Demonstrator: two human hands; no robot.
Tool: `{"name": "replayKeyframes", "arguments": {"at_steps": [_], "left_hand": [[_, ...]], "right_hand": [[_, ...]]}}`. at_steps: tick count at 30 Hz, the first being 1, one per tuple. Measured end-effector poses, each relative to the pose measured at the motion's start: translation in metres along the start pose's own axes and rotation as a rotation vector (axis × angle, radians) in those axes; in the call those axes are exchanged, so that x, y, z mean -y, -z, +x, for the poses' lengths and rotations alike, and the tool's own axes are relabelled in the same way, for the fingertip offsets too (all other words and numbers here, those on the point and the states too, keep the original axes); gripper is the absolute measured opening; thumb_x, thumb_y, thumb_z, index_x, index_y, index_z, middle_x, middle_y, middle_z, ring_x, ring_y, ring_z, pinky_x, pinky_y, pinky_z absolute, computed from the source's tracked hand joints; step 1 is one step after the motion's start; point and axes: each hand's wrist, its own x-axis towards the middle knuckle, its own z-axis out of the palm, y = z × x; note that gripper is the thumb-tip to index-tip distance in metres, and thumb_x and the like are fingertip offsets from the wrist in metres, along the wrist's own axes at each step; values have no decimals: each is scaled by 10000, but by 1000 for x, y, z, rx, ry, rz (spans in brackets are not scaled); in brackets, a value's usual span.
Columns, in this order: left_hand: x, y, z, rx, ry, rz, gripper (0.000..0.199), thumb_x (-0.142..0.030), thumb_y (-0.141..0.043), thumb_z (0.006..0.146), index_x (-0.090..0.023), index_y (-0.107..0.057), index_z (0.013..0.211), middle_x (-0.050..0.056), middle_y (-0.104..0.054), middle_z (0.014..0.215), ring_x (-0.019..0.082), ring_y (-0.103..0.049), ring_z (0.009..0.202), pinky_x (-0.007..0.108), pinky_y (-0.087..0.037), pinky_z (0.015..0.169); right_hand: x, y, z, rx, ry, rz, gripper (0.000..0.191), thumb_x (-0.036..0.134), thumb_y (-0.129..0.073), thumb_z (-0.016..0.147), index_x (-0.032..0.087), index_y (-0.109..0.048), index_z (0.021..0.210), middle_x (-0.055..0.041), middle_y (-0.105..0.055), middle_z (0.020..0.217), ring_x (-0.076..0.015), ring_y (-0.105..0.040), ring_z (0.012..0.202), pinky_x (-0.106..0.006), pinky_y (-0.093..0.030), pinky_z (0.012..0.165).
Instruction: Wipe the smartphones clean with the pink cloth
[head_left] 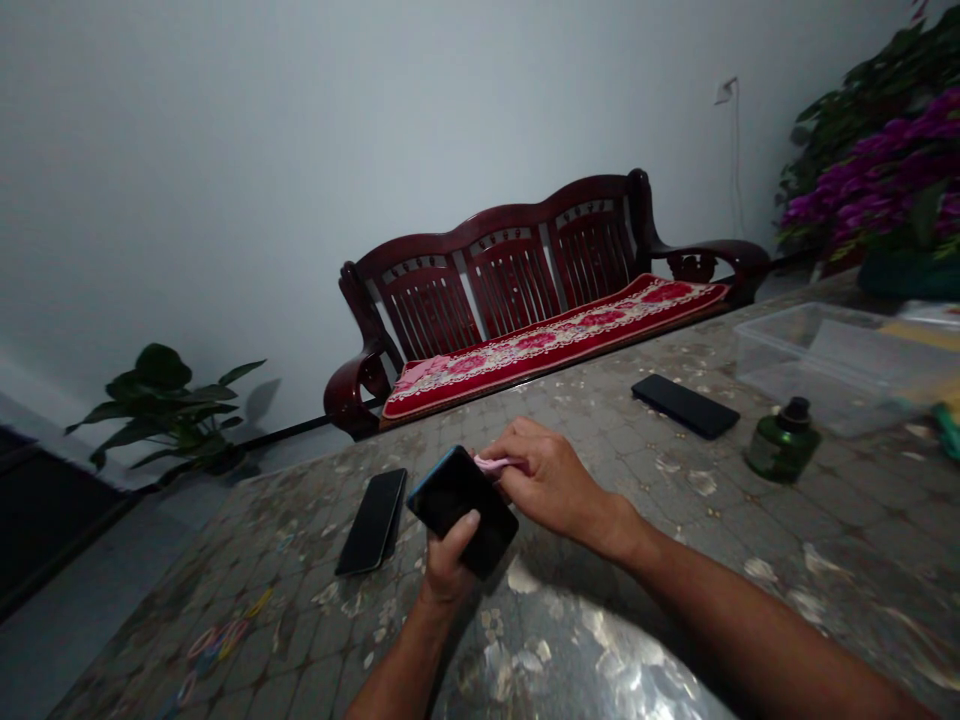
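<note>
Spreading across the foreground, a grey table with a glossy, floral-and-grid patterned top (pixel 315 650) bears most of the items. Beyond it is a dark reddish-brown carved wooden bench (pixel 517 265) with a red floral seat cover (pixel 540 342). Magenta flowers with green foliage (pixel 881 185) fill the right side; a broad-leaved green plant (pixel 169 405) is at the left. A clear plastic rectangular box (pixel 780 368) sits on the table's right part.

Over the table, the left hand (pixel 446 562) grips a black rectangular phone with a blue edge (pixel 456 492), its thumb across the dark face. The right hand (pixel 546 474) has its fingers closed on a thin, soft-looking pink piece (pixel 501 464) at the phone's upper right edge; whether the piece touches it is unclear.

A black phone-like slab (pixel 373 522) lies left of the hands, and a dark flat rectangular slab (pixel 685 406) lies to the right, near a green bottle with a black cap (pixel 782 442). Thin multicoloured loops (pixel 225 638) lie at the lower left.
</note>
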Motion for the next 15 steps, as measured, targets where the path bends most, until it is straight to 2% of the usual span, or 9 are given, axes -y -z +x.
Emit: {"name": "replayKeyframes", "arguments": {"at_steps": [2, 4, 7, 9, 11, 15], "left_hand": [[-5, -2, 6, 36, 136, -251, 506, -433, -629, 785, -192, -656, 1229, 110, -718, 1178, 316, -702, 1024, 453, -571, 900], [-11, 0, 12, 28, 196, -439, 503, -379, -627, 780, -220, -648, 1257, 95, -714, 1208, 263, -719, 978, 382, -587, 842], [-15, 7, 17, 9, 233, -595, 492, -314, -611, 800, -245, -638, 1287, 73, -698, 1257, 187, -719, 959, 276, -579, 793], [-13, 11, 17, 8, 255, -641, 461, -303, -599, 814, -242, -654, 1268, 61, -692, 1274, 163, -713, 977, 245, -567, 811], [-9, 12, 15, 0, 261, -654, 416, -313, -594, 821, -238, -685, 1220, 52, -706, 1248, 173, -701, 1035, 271, -555, 885], [-4, 7, 14, -27, 249, -594, 358, -384, -616, 818, -211, -736, 1107, 74, -750, 1128, 265, -657, 1157, 419, -514, 1008]], "right_hand": [[-2, 3, 2, -49, 3, 19, 330, -7, -542, 763, 199, -766, 890, -15, -660, 795, -142, -614, 766, -249, -470, 695], [-3, 8, 5, -93, 4, 41, 312, -1, -550, 784, 193, -768, 896, -19, -660, 796, -141, -615, 760, -250, -468, 686], [-5, 12, 8, -115, 2, 69, 289, 8, -569, 799, 193, -770, 892, -19, -659, 789, -134, -610, 746, -247, -464, 677], [-4, 12, 8, -100, 2, 82, 293, 3, -570, 797, 195, -771, 889, -15, -658, 784, -129, -609, 740, -243, -460, 669], [-3, 9, 6, -69, 13, 93, 303, -1, -565, 788, 199, -771, 885, -12, -658, 780, -129, -610, 739, -241, -457, 661], [1, -1, 0, 21, 62, 111, 341, -1, -535, 773, 213, -771, 897, -7, -660, 782, -138, -618, 770, -247, -472, 688]]}}
